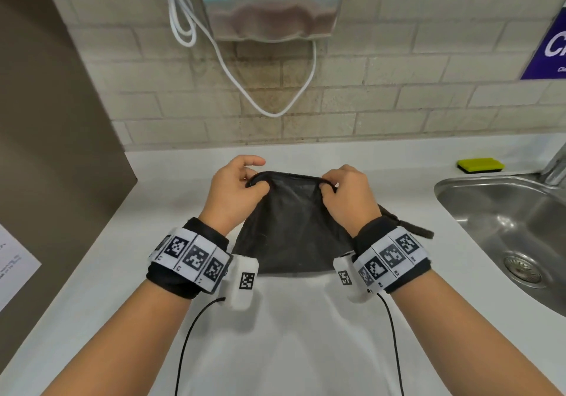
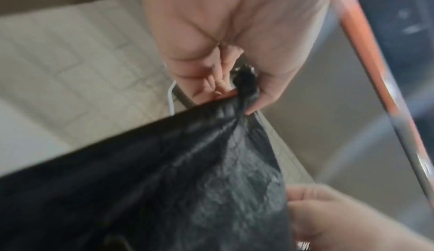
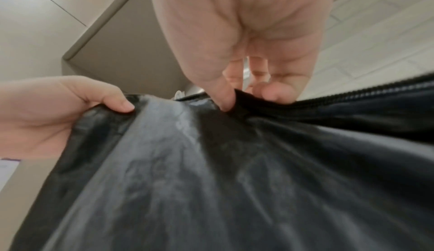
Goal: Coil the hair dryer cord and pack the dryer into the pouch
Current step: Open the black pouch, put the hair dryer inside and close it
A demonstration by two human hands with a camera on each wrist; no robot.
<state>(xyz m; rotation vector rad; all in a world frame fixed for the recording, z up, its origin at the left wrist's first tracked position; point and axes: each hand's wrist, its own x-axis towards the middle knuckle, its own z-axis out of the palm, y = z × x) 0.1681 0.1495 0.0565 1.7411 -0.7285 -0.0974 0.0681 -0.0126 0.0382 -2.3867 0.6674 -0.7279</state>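
A black zippered pouch (image 1: 291, 227) is held upright over the white counter (image 1: 291, 334), its top edge stretched between both hands. My left hand (image 1: 256, 183) pinches the left end of that edge; in the left wrist view the left hand (image 2: 244, 95) has bunched black fabric of the pouch (image 2: 164, 180) between thumb and fingers. My right hand (image 1: 326, 186) pinches the right end; the right wrist view shows the right hand (image 3: 231, 99) gripping the pouch (image 3: 234, 171) beside the zipper teeth (image 3: 364, 91). No hair dryer or dryer cord is visible.
A steel sink (image 1: 490, 208) lies to the right, with a faucet (image 1: 555, 166) and a yellow-green sponge (image 1: 481, 164) behind it. A metal dispenser (image 1: 269, 3) with a looping white cable (image 1: 275, 110) hangs on the tiled wall. A brown panel (image 1: 55, 120) bounds the left.
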